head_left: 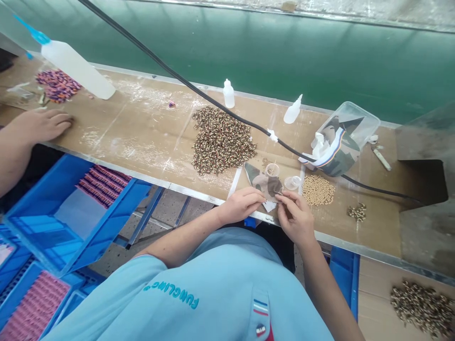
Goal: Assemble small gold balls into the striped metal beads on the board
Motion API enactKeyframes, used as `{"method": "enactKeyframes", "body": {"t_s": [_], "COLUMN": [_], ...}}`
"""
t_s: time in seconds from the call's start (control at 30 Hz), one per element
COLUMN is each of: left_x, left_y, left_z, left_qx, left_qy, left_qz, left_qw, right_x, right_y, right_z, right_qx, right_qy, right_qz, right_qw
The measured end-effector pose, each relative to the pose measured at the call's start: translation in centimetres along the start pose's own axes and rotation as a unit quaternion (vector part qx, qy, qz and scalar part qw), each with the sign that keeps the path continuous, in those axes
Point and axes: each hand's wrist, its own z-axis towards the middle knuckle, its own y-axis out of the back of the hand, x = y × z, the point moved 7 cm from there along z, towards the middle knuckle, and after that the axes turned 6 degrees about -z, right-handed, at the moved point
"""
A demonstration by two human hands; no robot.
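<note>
My left hand [244,204] is at the table's front edge, thumb and fingers pinched together. Whatever lies in that pinch is too small to name. My right hand [295,215] faces it a short way to the right, also pinching something small that I cannot make out. Just beyond my fingertips, a camouflage cloth [260,182] lies on the tabletop. A small clear cup [272,169] is at the cloth's far side, and a clear round lid or dish [293,183] lies to its right. Beyond my left hand spreads a heap of small brown-and-gold pieces [223,140].
Beige bead-like pieces [318,190] lie right of my right hand. A black cable [199,91] crosses above the table [142,137]. Small white bottles [229,94] stand behind, near a clear tub [362,118]. At left are another person's hand [42,124] and blue crates [76,251].
</note>
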Motion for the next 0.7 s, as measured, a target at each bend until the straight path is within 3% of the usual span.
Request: {"method": "enactKeyframes", "body": {"t_s": [0.3,0.47,0.7], "left_x": [0.2,0.2,0.4], "left_y": [-0.1,-0.1,-0.1], "left_z": [-0.2,-0.1,-0.2], "left_qx": [-0.006,-0.006,-0.008], "left_qy": [-0.001,0.003,0.012], "left_qz": [-0.003,-0.006,-0.019], "left_qw": [1.0,1.0,1.0], "right_x": [-0.4,-0.7,-0.1], "right_y": [-0.1,0.6,0.7], "right_z": [0.1,-0.2,-1.1], "right_qx": [-0.007,-0.037,-0.031], "right_qy": [-0.018,-0.073,-0.061], "right_qz": [-0.027,-0.028,-0.036], "right_qw": [0.999,0.996,0.997]}}
